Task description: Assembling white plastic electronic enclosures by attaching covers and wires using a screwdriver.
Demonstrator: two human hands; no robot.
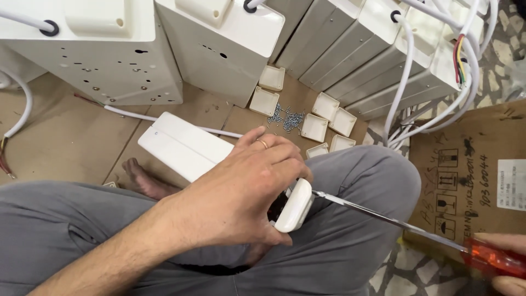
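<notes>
My left hand [241,192] grips the near end of a long white plastic housing [183,145] that lies across my lap, with a white end cap [295,205] under my thumb. A ring sits on one finger. My right hand [507,263], at the lower right edge, holds a screwdriver with a red translucent handle [493,259]. Its long metal shaft [383,218] runs up-left, and the tip meets the end cap at the housing's end.
Several large white housings [219,49] with white cables [402,82] stand ahead. Loose white end caps [315,127] and a pile of small screws [286,118] lie on brown cardboard [66,137]. A printed cardboard box [471,175] sits at right. My grey-trousered legs are crossed.
</notes>
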